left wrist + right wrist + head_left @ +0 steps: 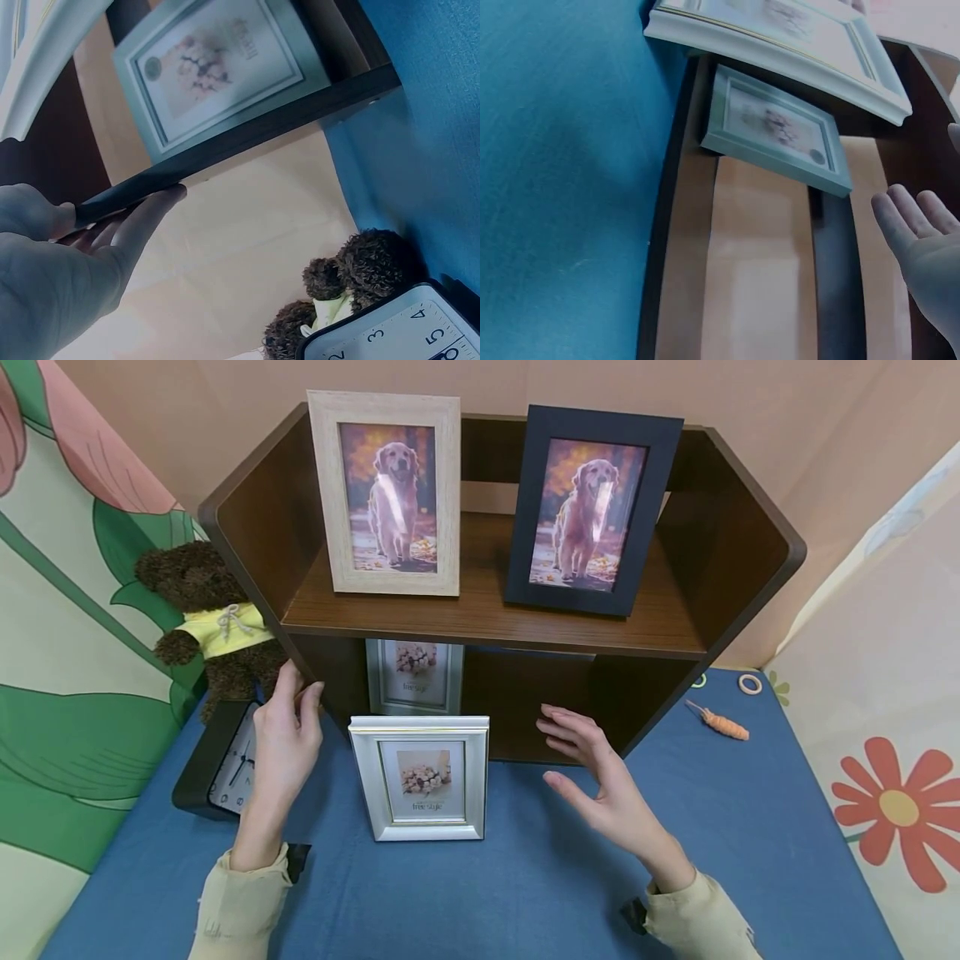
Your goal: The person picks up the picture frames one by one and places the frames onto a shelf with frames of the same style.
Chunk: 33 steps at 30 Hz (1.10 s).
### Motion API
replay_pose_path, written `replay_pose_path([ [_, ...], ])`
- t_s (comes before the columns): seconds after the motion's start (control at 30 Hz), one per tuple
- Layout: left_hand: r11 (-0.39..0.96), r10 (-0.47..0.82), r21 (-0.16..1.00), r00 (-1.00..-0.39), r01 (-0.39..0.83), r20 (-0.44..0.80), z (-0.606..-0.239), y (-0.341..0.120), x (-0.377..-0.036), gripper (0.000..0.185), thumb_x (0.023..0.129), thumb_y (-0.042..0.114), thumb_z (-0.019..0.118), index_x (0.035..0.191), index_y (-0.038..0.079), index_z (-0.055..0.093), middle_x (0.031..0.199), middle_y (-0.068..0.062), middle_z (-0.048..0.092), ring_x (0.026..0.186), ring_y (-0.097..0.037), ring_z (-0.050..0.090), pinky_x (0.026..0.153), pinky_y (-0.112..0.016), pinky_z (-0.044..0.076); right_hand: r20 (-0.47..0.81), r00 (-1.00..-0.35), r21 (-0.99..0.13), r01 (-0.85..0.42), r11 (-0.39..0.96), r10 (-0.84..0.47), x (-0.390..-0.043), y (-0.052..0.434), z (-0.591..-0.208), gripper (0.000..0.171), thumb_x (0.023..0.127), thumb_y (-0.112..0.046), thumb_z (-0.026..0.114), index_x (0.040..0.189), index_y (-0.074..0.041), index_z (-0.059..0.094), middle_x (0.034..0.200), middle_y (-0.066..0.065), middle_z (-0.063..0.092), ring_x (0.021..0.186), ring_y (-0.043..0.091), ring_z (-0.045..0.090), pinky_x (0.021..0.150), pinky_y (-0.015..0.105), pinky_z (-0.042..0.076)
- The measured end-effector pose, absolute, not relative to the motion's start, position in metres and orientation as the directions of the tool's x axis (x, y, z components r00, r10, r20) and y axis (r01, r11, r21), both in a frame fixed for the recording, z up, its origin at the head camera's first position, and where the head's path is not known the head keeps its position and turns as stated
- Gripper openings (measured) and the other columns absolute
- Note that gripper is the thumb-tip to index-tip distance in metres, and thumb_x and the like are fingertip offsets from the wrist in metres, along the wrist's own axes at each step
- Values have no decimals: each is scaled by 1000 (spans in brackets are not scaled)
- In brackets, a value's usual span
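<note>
My left hand (288,739) pinches the front edge of the left side panel of a dark brown wooden shelf (495,631), thumb on one face and fingers on the other, as the left wrist view shows. My right hand (600,777) hovers before the shelf's lower opening, fingers spread and holding nothing. Between the hands a silver photo frame (363,785) stands on the blue cloth. Inside the lower compartment is a grey-green photo frame (780,154). On the upper board stand a whitish wood-grain photo frame (322,493) and a dark blue photo frame (517,518).
Left of the shelf sit a brown teddy bear (225,627) in a yellow top and a black clock (210,760) with a white face. To the right lie a small orange carrot-shaped item (723,724) and a ring (750,684) on the blue cloth (487,902).
</note>
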State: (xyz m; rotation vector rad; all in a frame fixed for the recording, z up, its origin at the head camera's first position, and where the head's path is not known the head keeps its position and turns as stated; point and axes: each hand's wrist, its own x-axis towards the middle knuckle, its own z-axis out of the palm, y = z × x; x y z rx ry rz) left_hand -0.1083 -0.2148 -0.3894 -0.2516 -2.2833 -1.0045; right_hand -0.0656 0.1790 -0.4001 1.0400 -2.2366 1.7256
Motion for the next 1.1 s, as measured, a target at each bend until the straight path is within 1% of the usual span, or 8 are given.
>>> replay_pose_path([
  [0.17, 694, -73, 599, -789, 399, 610, -389, -215, -108, 31, 110, -3, 56, 140, -7, 55, 85, -19, 65, 61, -15, 51, 58, -20, 34, 500, -739, -800, -594, 86, -451, -67, 177, -406, 77, 89, 25, 70, 157, 7, 37, 162, 26, 38, 145, 34, 49, 116, 39, 44],
  [0.23, 694, -74, 600, -791, 397, 608, -389, -215, -108, 31, 110, -3, 55, 140, -7, 55, 85, -19, 65, 61, -15, 51, 59, -20, 35, 498, -736, -800, -595, 85, -458, -68, 175, -410, 76, 89, 25, 70, 156, 7, 39, 162, 22, 39, 145, 34, 50, 116, 40, 44],
  [0.43, 694, -76, 602, -790, 396, 608, -389, -215, -107, 31, 110, -4, 56, 140, -7, 55, 89, -20, 68, 63, -23, 57, 61, -18, 36, 498, -721, -792, -605, 87, -483, -69, 170, -419, 76, 89, 22, 73, 156, 3, 42, 163, 20, 40, 144, 29, 50, 115, 41, 44],
  [0.53, 695, -74, 598, -788, 399, 611, -389, -215, -108, 30, 110, -4, 56, 139, -7, 56, 89, -20, 68, 62, -22, 56, 61, -19, 36, 502, -713, -780, -618, 101, -490, -69, 167, -424, 77, 88, 21, 76, 155, 1, 44, 163, 19, 41, 144, 26, 51, 115, 42, 45],
  [0.73, 700, -80, 599, -791, 389, 607, -388, -215, -108, 30, 109, -3, 56, 139, -7, 56, 90, -20, 69, 64, -16, 55, 60, -19, 36, 485, -713, -753, -635, 173, -506, -66, 161, -430, 77, 89, 13, 80, 155, -10, 49, 163, 17, 43, 145, 26, 50, 113, 44, 47],
  [0.93, 704, -80, 596, -790, 387, 608, -388, -214, -109, 30, 109, -4, 56, 139, -7, 55, 91, -20, 69, 63, -23, 57, 59, -18, 36, 469, -707, -722, -652, 232, -530, -64, 155, -435, 75, 91, 6, 82, 155, -14, 50, 165, 15, 41, 147, 31, 47, 116, 37, 43],
  [1.0, 705, -77, 593, -789, 389, 609, -388, -215, -109, 30, 109, -4, 56, 138, -8, 55, 92, -21, 69, 63, -24, 58, 59, -18, 36, 460, -706, -718, -652, 241, -539, -62, 153, -436, 75, 91, 5, 82, 156, -16, 50, 167, 15, 40, 147, 33, 46, 117, 36, 41],
  [1.1, 706, -76, 591, -787, 391, 612, -387, -215, -108, 30, 109, -5, 56, 138, -8, 55, 93, -21, 69, 63, -26, 60, 59, -19, 36, 450, -702, -714, -654, 249, -552, -61, 150, -437, 75, 91, 4, 83, 156, -17, 50, 168, 15, 38, 147, 36, 46, 117, 40, 41],
])
